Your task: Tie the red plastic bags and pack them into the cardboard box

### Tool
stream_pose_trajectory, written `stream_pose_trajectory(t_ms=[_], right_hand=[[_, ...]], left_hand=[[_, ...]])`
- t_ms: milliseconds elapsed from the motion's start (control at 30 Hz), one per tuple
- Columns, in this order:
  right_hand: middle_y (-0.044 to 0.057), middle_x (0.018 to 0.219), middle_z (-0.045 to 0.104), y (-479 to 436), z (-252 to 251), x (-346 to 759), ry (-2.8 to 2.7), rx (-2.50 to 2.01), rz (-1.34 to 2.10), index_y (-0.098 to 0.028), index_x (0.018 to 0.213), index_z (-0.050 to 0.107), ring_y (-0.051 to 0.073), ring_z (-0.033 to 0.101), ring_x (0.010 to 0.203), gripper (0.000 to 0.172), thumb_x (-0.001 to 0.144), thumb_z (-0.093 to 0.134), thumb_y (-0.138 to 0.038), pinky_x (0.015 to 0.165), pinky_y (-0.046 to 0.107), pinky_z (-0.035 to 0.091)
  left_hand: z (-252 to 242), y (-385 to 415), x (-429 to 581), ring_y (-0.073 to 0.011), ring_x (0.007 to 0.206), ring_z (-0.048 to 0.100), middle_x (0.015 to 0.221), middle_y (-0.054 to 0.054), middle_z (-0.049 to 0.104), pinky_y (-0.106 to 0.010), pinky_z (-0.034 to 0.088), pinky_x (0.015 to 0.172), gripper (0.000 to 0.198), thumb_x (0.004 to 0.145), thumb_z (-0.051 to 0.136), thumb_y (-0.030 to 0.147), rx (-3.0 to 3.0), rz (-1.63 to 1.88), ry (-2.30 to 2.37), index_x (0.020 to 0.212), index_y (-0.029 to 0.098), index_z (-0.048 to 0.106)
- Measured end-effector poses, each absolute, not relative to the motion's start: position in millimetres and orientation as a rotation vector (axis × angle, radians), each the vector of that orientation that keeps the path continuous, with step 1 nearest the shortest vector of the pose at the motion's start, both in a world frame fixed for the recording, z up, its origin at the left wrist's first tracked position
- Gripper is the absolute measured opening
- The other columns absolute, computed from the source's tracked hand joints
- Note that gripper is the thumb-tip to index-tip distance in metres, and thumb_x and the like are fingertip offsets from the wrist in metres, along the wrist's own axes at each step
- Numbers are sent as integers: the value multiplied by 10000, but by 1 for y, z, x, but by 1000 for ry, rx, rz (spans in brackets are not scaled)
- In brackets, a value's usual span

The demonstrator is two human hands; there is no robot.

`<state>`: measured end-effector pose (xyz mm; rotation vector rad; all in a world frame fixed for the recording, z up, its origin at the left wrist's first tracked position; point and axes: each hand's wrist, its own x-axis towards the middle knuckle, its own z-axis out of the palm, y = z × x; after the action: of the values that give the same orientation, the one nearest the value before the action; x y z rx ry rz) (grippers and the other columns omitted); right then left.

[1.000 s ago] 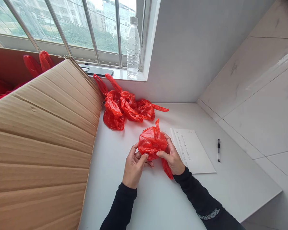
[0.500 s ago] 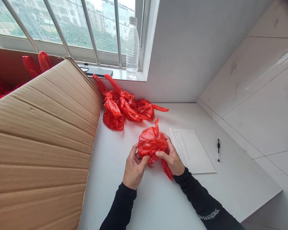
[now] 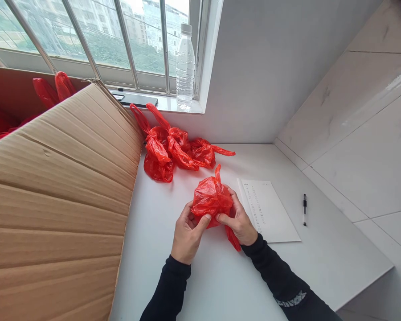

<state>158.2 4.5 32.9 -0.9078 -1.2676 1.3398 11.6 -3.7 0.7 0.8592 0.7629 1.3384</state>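
Counting the clock around the red bag [image 3: 211, 200], with twelve toward the wall, I see it between the person's two hands above the middle of the table [image 3: 321, 263]; whether it touches the top I cannot tell. The left hand [image 3: 189, 234] comes in from seven o'clock, half curled, its thumb pressing the bag's near edge and its other fingers bent round behind and under, partly hidden. The right hand [image 3: 239, 221] is at four, likewise half curled, thumb on the near edge almost meeting the left one, fingers round the bag's side. Both have hold of the bag. One loop of it sticks up at twelve, and a twisted end hangs down at five, just below the right hand.

At eleven, near the wall, a heap [image 3: 183, 149] of knotted red bags lies on the table. A tall cardboard box [image 3: 63, 200] takes up nine o'clock, with more red plastic [image 3: 55, 91] showing inside. At three, just beside the right hand, lies a printed pad [image 3: 276, 214], and past it a pen [image 3: 304, 209]. Between eleven and twelve, a clear bottle [image 3: 185, 67] stands upright on the sill [image 3: 195, 107].
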Motion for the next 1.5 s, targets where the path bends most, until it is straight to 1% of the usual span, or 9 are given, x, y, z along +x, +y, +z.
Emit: stream_pose_trajectory(t_ms=[233, 433, 667, 833, 933, 1000, 1167, 1367, 1500], right_hand=[[32, 1143, 611, 4, 32, 159, -1279, -896, 1371, -301, 1404, 341, 184, 599, 936, 761, 741, 693, -177, 850, 326, 498], [33, 1175, 606, 4, 31, 157, -1242, -901, 1400, -322, 1402, 321, 186, 603, 874, 732, 770, 671, -201, 754, 323, 527], [28, 1182, 604, 3, 33, 157, -1281, -921, 1355, -302, 1405, 336, 175, 603, 935, 714, 779, 650, -164, 889, 329, 488], [22, 1150, 620, 2, 32, 159, -1279, -942, 1371, -311, 1412, 331, 161, 607, 848, 733, 770, 645, -150, 855, 331, 496], [31, 1157, 623, 2, 31, 159, -1264, -947, 1367, -306, 1418, 329, 178, 615, 888, 743, 765, 656, -169, 862, 349, 500], [41, 1192, 616, 3, 31, 159, -1257, -952, 1358, -303, 1424, 328, 201, 616, 968, 736, 775, 657, -195, 911, 382, 490], [54, 1270, 587, 4, 31, 157, -1247, -959, 1282, -282, 1403, 369, 229, 571, 1135, 664, 804, 651, -229, 1010, 403, 441], [43, 1234, 582, -3, 33, 160, -1296, -1065, 883, -306, 1320, 487, 240, 557, 1094, 521, 828, 572, -157, 969, 408, 452], [43, 1058, 597, -8, 30, 164, -1589, -1131, 525, -354, 1228, 612, 252, 532, 981, 521, 805, 512, -67, 924, 452, 448]], left_hand=[[2, -3, 12, -203, 904, 664, 1007, -69, 698, -320, 556, 799, 452, 699, 770, 245, 802, 1337, 808, 1106, 167, 587], [3, -4, 11, -201, 721, 667, 886, -53, 699, -342, 588, 613, 422, 743, 725, 307, 807, 1290, 817, 1107, 167, 562], [0, -4, 12, -228, 941, 674, 1061, -88, 697, -326, 565, 776, 391, 810, 685, 323, 846, 1333, 769, 1153, 185, 555], [0, -3, 11, -213, 831, 694, 948, -60, 723, -327, 565, 733, 503, 781, 709, 320, 815, 1319, 766, 1223, 196, 504], [2, -4, 11, -194, 766, 682, 883, -40, 719, -324, 568, 705, 580, 777, 710, 312, 815, 1318, 778, 1286, 201, 453], [1, -4, 11, -185, 764, 673, 881, -36, 711, -315, 565, 706, 538, 785, 705, 305, 825, 1324, 789, 1261, 201, 478], [-4, -5, 14, -192, 840, 663, 972, -61, 698, -307, 558, 747, 293, 817, 679, 330, 862, 1323, 793, 1054, 175, 602], [2, -11, 15, -258, 1144, 576, 1283, -113, 570, -381, 532, 897, 533, 835, 669, 335, 936, 1387, 888, 1320, 243, 466], [8, -13, 12, -286, 1275, 482, 1402, -110, 491, -419, 465, 1004, 525, 866, 623, 371, 854, 1329, 667, 1358, 267, 469]])
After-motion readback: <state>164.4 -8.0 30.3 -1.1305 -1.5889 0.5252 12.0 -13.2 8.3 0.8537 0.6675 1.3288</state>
